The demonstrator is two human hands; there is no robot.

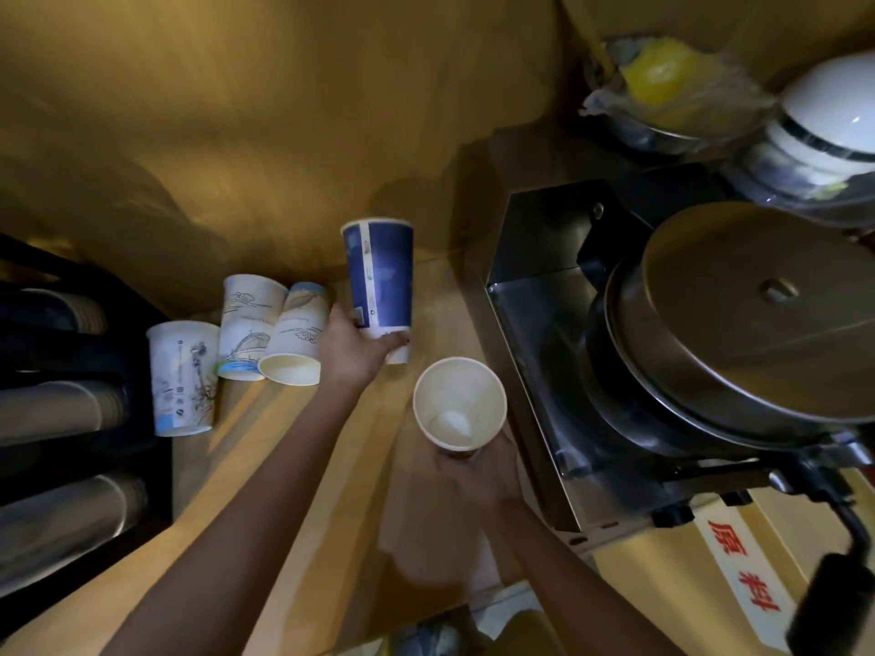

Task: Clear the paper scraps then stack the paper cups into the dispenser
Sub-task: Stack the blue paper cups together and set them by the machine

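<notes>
Your left hand (352, 345) clamps the blue cup (379, 277) at mid-desk, your right hand (478, 466) clamps an open white cup (459, 402) nearer you, three printed cups (239, 348) wait left, unstacked, beside the dispenser (57, 409); no scraps are visible.

Your left hand (352, 345) reaches forward on an outstretched forearm, fingers clasped around what it holds. Your right hand (478, 466) sits nearer your body, cupped from below, fingers apparently wrapped tight, though mostly hidden
</notes>
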